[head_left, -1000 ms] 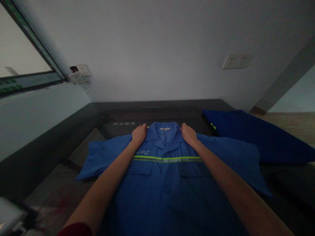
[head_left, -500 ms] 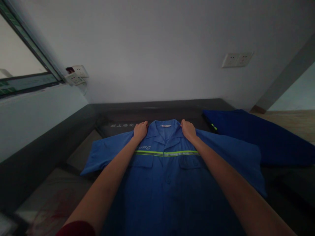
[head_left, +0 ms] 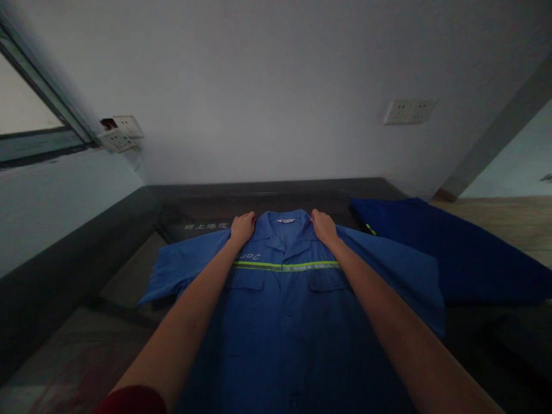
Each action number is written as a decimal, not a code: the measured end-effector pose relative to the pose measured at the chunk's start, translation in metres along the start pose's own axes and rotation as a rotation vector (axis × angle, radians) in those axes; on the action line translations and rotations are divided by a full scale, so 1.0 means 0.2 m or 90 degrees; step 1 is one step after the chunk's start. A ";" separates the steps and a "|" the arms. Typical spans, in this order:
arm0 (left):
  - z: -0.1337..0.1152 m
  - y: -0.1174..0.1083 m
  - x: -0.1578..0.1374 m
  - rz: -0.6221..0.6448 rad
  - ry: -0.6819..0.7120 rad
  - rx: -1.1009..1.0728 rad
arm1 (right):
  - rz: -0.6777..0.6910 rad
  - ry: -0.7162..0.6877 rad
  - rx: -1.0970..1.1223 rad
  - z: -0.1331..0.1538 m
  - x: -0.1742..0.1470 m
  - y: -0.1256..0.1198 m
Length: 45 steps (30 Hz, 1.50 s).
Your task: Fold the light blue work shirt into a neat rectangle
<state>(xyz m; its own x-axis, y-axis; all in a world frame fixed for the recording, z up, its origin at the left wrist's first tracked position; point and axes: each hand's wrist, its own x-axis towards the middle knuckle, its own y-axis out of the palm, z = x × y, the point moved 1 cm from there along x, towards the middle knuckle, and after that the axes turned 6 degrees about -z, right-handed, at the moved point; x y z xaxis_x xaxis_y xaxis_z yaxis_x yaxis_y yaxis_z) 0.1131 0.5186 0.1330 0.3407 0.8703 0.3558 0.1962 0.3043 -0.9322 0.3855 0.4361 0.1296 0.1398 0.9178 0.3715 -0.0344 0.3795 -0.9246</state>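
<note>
A blue short-sleeved work shirt [head_left: 287,328] lies front side up with its collar toward the wall. Across its chest runs a yellow-green and silver reflective stripe, with a flapped pocket below it on each side. My left hand [head_left: 242,227] grips the shirt at the shoulder left of the collar, fingers closed on the cloth. At the opposite shoulder my right hand [head_left: 323,225] pinches the fabric close to the collar. Both arms stretch forward over the shirt and partly cover its chest and sleeves.
Dark blue folded cloth [head_left: 448,247] lies to the right, partly under the right sleeve. Beneath everything is a dark surface with a raised rim [head_left: 267,187]. Behind it rises a white wall with sockets [head_left: 409,111]. A window frame [head_left: 47,141] is at the left.
The view has shifted slightly. The right sleeve's outer end has drawn inward a little. Both hands keep their hold at the shoulders.
</note>
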 end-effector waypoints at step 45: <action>0.43 -0.27 -0.23 -0.094 -0.132 -0.127 | -0.138 -0.145 0.046 0.26 -0.11 0.00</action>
<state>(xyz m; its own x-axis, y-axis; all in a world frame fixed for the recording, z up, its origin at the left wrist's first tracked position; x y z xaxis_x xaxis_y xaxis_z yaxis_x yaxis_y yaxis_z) 0.0070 0.4953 0.1620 0.1050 0.8891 0.4455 0.4130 0.3685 -0.8328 0.3314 0.4221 0.1250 -0.0737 0.8136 0.5767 -0.0993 0.5694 -0.8160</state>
